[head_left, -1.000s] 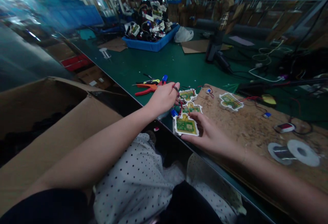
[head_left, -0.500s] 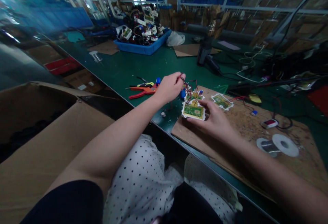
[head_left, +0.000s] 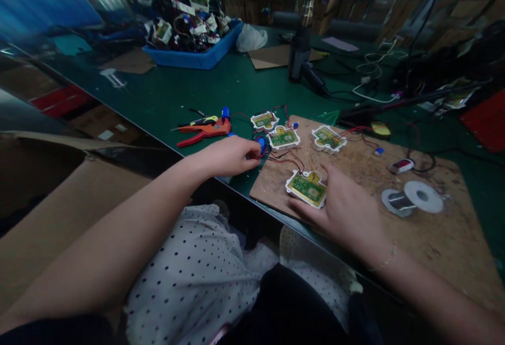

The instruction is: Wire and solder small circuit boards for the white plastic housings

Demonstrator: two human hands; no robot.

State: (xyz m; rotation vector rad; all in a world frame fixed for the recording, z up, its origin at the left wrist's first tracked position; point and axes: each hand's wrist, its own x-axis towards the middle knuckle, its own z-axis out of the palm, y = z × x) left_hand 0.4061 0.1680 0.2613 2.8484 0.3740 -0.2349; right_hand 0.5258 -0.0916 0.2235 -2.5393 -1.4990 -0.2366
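My right hand (head_left: 343,208) grips the right edge of a white-framed green circuit board (head_left: 309,189), thumb and fingers on either side, over the brown work board (head_left: 426,240). Red and black wires run from it leftward to my left hand (head_left: 234,156), whose thumb and forefinger close on a blue component (head_left: 260,145). Two similar circuit boards, one (head_left: 284,138) nearer and one (head_left: 264,120) farther, lie just beyond. Another circuit board (head_left: 329,139) with red wires rests on the work board to the right.
Orange pliers (head_left: 203,132) lie left of my left hand. A solder wire spool (head_left: 424,196) stands at the right. Farther back are a blue bin (head_left: 205,60) heaped with parts, a dark heat gun (head_left: 300,56), and a clear plastic bag (head_left: 251,38).
The held circuit board has come down onto the work board. My left hand has moved left and lower, away from the circuit boards, and the wires between the hands now show. The view has shifted.
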